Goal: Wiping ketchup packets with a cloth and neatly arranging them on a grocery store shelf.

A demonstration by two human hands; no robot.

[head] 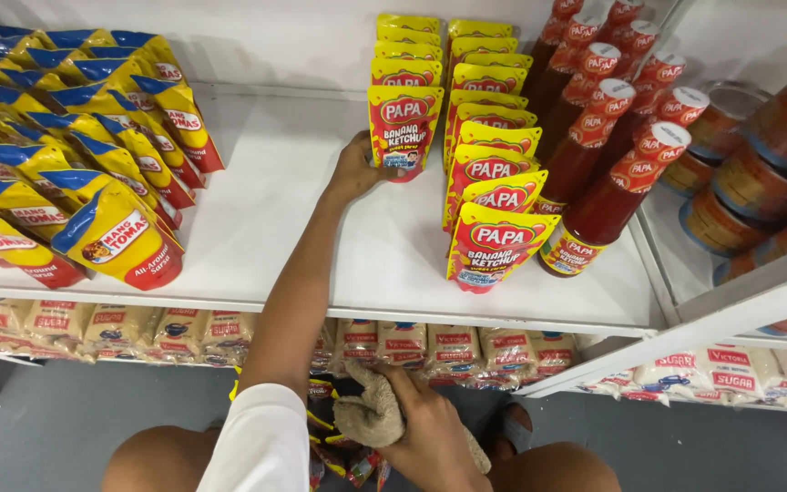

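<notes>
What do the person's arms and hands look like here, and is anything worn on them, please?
Both hands are bare, with no gloves, rings or watch visible. The left arm is uncovered up to a short white sleeve at the shoulder. The right hand shows only to the wrist.
</notes>
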